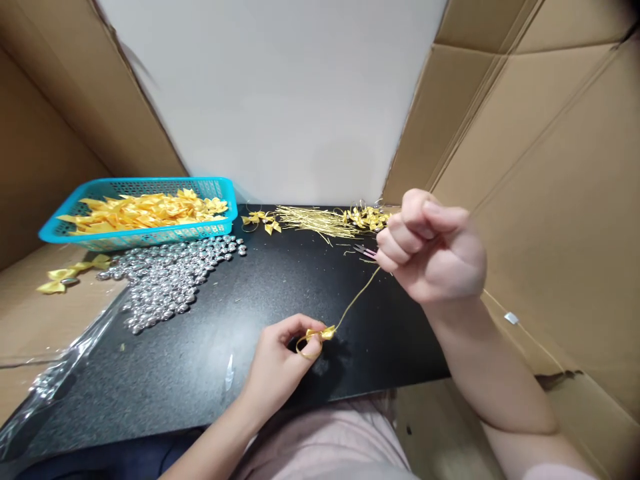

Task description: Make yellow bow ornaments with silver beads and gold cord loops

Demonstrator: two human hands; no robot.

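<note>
The left hand (286,353) pinches a satiny yellow bow (327,332) with a round gold loop (298,351) between its fingers, low over the speckled black worktop (290,287); a thin, gently curved gold cord (355,297) runs from the bow to the right hand (434,247), whose fingers are clenched around it in a raised fist; glossy, rounded silver beads (167,283) lie beside a perforated turquoise basket (231,215)

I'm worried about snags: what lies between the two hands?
In the head view, a gold cord runs from the yellow bow in the left hand to the right hand.
</note>
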